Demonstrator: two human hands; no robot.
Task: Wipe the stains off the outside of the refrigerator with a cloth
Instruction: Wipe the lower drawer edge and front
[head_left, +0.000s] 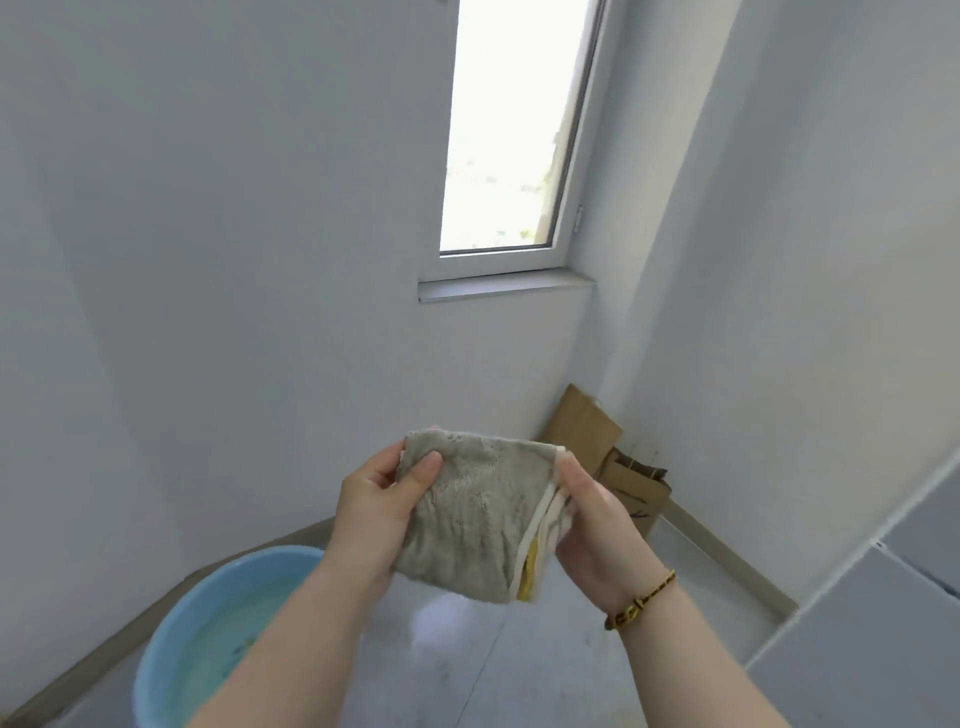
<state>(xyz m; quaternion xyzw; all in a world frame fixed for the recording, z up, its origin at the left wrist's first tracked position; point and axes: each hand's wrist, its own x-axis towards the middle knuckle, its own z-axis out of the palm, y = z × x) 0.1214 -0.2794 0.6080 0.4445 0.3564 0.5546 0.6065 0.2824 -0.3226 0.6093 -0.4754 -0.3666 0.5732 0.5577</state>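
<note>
A folded grey-beige cloth (472, 514) with a cream and yellow edge is held up in front of me at mid-frame. My left hand (376, 506) grips its left side, thumb on the front face. My right hand (592, 530) pinches its right edge by the cream border; a beaded bracelet sits on that wrist. A pale grey panelled surface (883, 613), apparently the refrigerator, fills the lower right corner, well clear of the cloth.
A light blue basin (171, 613) holding water stands on the floor at lower left, partly behind my left forearm. Flattened cardboard (587, 431) and a brown paper bag (634, 493) lean in the far corner under a window (509, 130). Grey glossy floor lies below.
</note>
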